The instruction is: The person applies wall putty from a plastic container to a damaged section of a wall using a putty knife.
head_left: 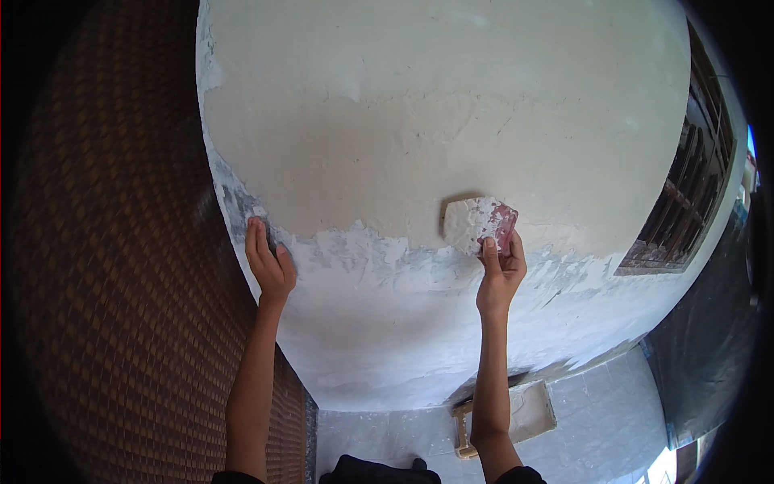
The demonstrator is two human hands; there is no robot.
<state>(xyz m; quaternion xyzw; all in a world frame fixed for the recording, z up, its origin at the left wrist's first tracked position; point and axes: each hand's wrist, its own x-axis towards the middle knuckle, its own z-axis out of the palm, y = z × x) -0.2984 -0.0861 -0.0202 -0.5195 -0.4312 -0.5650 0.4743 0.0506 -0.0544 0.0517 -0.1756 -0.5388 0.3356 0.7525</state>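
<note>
A cream plastered wall [451,105] fills most of the view, with a rough grey-white patched band [379,250] across it at hand height. My right hand [500,270] holds a flat red scraper blade [480,223] smeared with white filler, pressed flat against the wall just above the band. My left hand [270,262] rests on the wall's left corner edge, fingers together and pointing up, holding nothing.
A brown woven screen or brick face [121,266] runs along the left of the corner. A barred dark window [685,202] sits at the right. Below, a white-spattered tiled floor [597,419] holds a shallow tray [532,407] with a wooden-handled tool.
</note>
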